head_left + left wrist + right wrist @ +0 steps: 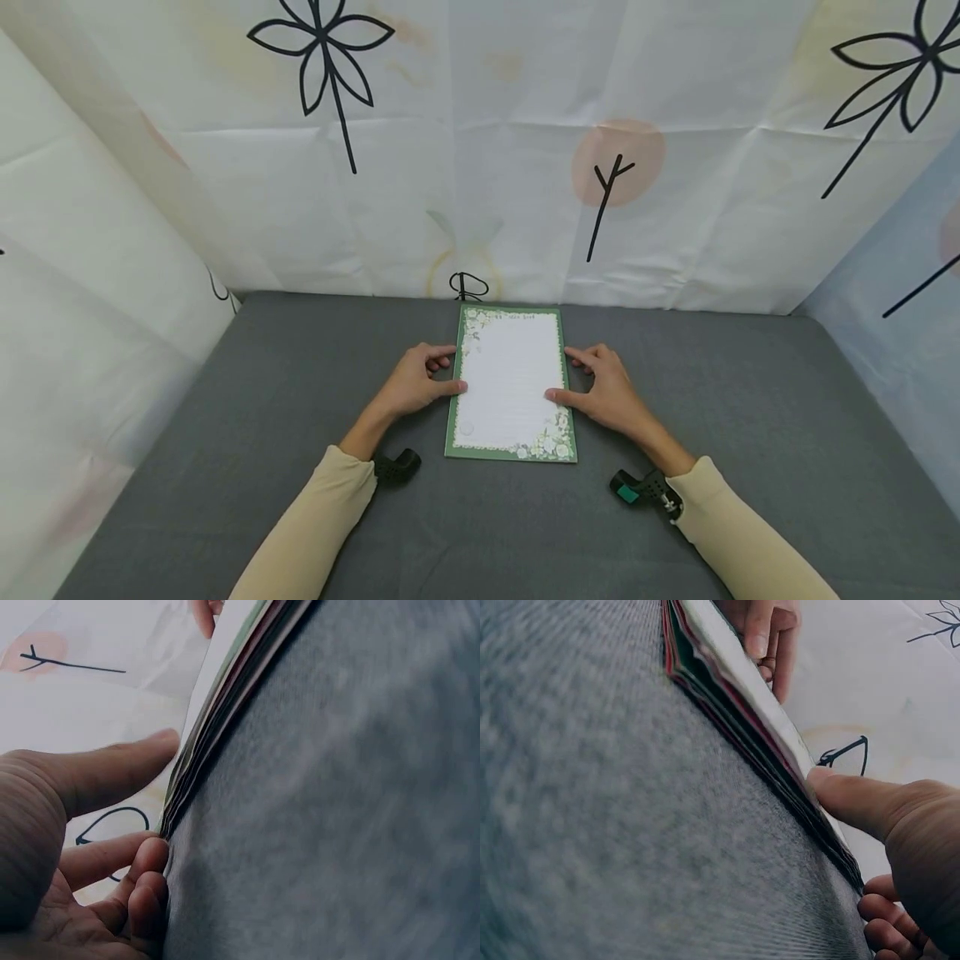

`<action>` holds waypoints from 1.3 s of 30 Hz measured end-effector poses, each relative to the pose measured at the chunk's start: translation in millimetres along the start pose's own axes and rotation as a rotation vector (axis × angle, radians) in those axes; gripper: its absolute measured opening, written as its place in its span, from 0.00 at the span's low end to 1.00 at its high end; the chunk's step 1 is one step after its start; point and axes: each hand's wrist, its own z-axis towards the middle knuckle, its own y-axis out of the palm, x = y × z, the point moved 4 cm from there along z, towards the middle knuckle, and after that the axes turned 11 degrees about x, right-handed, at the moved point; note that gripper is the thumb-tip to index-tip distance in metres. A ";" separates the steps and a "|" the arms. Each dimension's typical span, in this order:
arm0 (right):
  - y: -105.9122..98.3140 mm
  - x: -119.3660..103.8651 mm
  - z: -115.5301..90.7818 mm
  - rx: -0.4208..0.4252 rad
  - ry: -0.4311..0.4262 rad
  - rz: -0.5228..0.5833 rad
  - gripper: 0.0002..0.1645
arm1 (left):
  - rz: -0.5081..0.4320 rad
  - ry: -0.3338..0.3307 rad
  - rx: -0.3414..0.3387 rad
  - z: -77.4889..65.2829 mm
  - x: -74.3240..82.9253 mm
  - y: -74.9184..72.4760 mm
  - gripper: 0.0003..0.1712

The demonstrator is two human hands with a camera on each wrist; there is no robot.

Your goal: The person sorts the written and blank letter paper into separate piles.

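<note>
In the head view a stack of letter paper [510,375] lies on the grey table, its top sheet white with a green border and pale flowers. On its left side, my left hand [416,379] touches the edge with the thumb and index finger. Opposite it, my right hand [603,387] rests its thumb on the top sheet, with the index finger at the right edge. Several layers with green and red edges show along the side of the paper stack [742,720] in the right wrist view. The other fingers of my left hand [97,847] are bent beside the stack.
The grey cloth-covered table [300,350] spreads around the paper. Behind it hangs a white curtain [487,167] with leaf drawings, and more cloth closes off both sides. A dark wrist camera [397,468] sits at the left cuff, another camera [637,487] at the right one.
</note>
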 end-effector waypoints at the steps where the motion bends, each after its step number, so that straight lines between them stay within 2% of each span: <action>1: 0.3 0.1 -0.1 0.000 -0.001 -0.001 0.46 | 0.008 0.001 0.000 -0.1 0.0 0.6 0.36; 13: 1.5 0.6 -0.3 0.035 0.001 0.011 0.43 | 0.062 0.009 0.036 -2.5 2.6 4.2 0.37; 26: 1.0 -2.6 -0.7 0.025 0.060 -0.016 0.46 | 0.069 0.028 0.056 -1.6 1.1 6.2 0.36; 33: -0.3 -2.8 -0.9 0.034 0.054 0.018 0.43 | 0.079 0.009 0.059 -1.4 0.7 6.6 0.37; 39: -3.8 -3.1 -0.8 0.102 0.006 0.110 0.35 | 0.091 0.003 0.056 -1.0 0.2 7.1 0.37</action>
